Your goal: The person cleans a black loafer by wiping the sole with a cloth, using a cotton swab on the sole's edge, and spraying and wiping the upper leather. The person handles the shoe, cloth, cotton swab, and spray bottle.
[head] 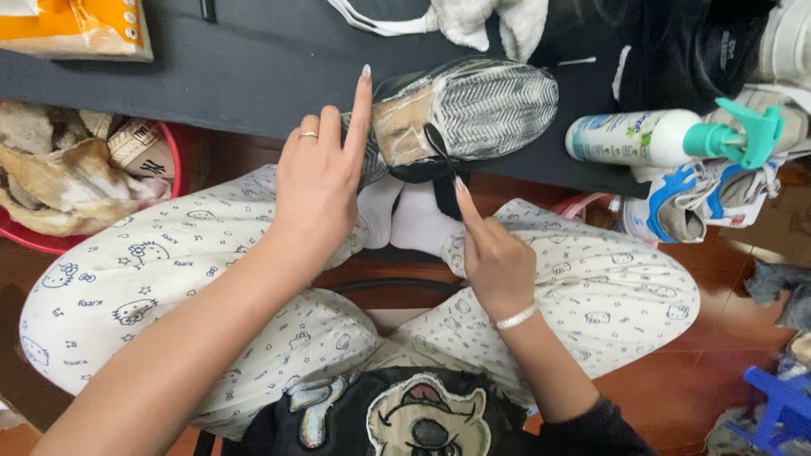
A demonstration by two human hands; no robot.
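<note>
- The left hand (pixel 319 181) is raised with its back to the camera, index finger straight up, the other fingers curled; a ring sits on one finger.
- The right hand (pixel 492 253) points its index finger up and inward, the other fingers folded.
- A bracelet circles the right wrist.
- Both forearms reach forward over crossed legs.

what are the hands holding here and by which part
The left hand grips an upturned shoe at its heel end, index finger raised along the sole. The right hand pinches a thin dark tool by its lower end, tip against the sole.
</note>
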